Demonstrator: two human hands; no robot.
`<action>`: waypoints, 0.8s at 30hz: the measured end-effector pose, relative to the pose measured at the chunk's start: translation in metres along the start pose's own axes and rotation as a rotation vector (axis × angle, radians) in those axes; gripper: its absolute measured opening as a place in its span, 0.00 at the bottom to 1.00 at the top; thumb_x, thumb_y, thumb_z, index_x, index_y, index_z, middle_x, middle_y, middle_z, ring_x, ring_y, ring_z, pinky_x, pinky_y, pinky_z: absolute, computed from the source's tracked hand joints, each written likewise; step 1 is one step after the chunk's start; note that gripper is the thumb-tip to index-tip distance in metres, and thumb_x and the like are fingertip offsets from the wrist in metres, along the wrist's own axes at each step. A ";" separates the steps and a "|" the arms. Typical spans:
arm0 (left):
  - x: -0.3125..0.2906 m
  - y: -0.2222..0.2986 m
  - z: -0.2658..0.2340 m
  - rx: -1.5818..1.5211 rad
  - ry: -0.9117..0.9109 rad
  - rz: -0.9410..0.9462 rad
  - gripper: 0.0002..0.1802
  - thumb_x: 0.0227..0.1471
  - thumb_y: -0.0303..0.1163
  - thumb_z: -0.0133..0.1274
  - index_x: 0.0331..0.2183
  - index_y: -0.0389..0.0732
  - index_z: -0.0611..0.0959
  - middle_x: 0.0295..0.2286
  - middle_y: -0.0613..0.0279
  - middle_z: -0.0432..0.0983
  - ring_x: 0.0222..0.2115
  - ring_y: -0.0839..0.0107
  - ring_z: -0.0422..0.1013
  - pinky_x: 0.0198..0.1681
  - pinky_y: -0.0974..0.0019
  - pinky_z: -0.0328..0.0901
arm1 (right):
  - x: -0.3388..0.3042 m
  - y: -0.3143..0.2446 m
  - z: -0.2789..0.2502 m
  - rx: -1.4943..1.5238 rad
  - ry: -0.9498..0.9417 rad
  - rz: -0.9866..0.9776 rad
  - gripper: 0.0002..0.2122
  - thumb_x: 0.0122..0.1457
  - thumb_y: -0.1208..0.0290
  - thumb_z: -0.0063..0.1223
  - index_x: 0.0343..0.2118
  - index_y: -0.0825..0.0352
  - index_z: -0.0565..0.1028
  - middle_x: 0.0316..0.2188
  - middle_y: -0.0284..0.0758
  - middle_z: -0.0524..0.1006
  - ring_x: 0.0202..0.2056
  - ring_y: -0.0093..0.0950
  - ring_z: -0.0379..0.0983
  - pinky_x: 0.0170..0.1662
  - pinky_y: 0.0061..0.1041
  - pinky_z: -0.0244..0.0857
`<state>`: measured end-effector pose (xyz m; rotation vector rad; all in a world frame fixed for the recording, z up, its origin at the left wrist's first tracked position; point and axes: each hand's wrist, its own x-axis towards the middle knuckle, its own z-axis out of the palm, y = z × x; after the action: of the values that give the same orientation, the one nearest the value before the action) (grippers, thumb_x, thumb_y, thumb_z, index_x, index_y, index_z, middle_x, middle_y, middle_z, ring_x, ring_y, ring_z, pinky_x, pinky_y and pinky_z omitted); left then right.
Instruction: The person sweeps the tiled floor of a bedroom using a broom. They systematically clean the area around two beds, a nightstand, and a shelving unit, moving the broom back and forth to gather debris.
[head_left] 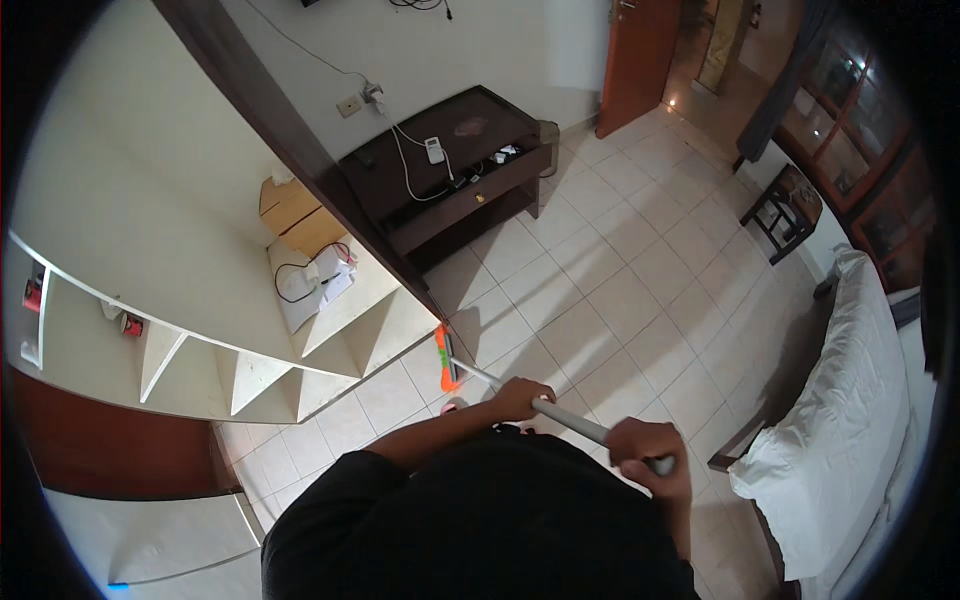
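I hold a long-handled broom [575, 422] slantwise in front of my body. Its pole is pale, and its head [446, 360] has orange and green bristles with a dark grey bar. The head rests on the tiled floor beside the corner of the white shelf unit. My left hand [522, 398] is closed around the middle of the pole. Further right, my right hand [648, 452] grips the pole near its grey top end. A pinkish bit of my foot [450, 408] shows on the floor below the broom head.
The white shelf unit [330, 375] stands left, holding a cardboard box [300, 215], papers and a cable. A dark wooden drawer cabinet [440, 120] with plugged-in chargers is against the far wall. Right are a white-covered bed [830, 420] and a small dark stool [790, 212]. A brown door [637, 65] stands open.
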<state>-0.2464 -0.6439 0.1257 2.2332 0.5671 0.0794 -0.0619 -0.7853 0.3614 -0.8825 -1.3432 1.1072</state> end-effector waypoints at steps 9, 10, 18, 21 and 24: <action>0.100 0.016 0.002 -0.206 0.094 0.344 0.13 0.33 0.27 0.52 0.29 0.49 0.77 0.24 0.65 0.74 0.28 0.64 0.71 0.30 0.63 0.65 | 0.041 -0.025 0.011 -0.491 -0.208 -0.026 0.14 0.42 0.68 0.61 0.13 0.67 0.66 0.13 0.35 0.66 0.17 0.31 0.62 0.27 0.26 0.58; 0.109 0.024 -0.005 -0.173 0.077 0.363 0.12 0.34 0.27 0.53 0.28 0.49 0.77 0.23 0.65 0.74 0.27 0.64 0.71 0.30 0.63 0.65 | 0.038 -0.024 0.010 -0.557 -0.217 -0.046 0.15 0.41 0.65 0.62 0.12 0.66 0.66 0.13 0.34 0.66 0.17 0.31 0.63 0.26 0.27 0.58; 0.152 0.052 -0.083 -0.057 -0.067 0.357 0.14 0.35 0.32 0.57 0.32 0.50 0.77 0.24 0.62 0.75 0.27 0.62 0.71 0.31 0.61 0.64 | 0.024 -0.023 -0.010 -0.275 0.606 -0.266 0.16 0.52 0.61 0.50 0.13 0.64 0.65 0.13 0.31 0.65 0.19 0.26 0.63 0.32 0.32 0.59; 0.164 -0.009 -0.082 0.026 -0.101 0.257 0.13 0.37 0.41 0.56 0.30 0.50 0.77 0.26 0.66 0.74 0.31 0.64 0.71 0.36 0.57 0.61 | 0.034 0.023 -0.015 -0.118 0.840 -0.173 0.15 0.56 0.63 0.43 0.16 0.65 0.63 0.13 0.32 0.61 0.20 0.26 0.60 0.39 0.32 0.57; 0.167 -0.088 -0.077 0.174 -0.172 0.239 0.14 0.36 0.35 0.56 0.31 0.50 0.77 0.26 0.63 0.75 0.31 0.62 0.71 0.34 0.61 0.63 | 0.036 0.097 -0.018 0.032 0.960 -0.043 0.17 0.57 0.61 0.43 0.16 0.66 0.63 0.19 0.36 0.68 0.27 0.29 0.65 0.42 0.33 0.58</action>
<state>-0.1474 -0.4686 0.0909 2.4399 0.2192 -0.0421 -0.0571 -0.7216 0.2781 -1.1443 -0.5349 0.5217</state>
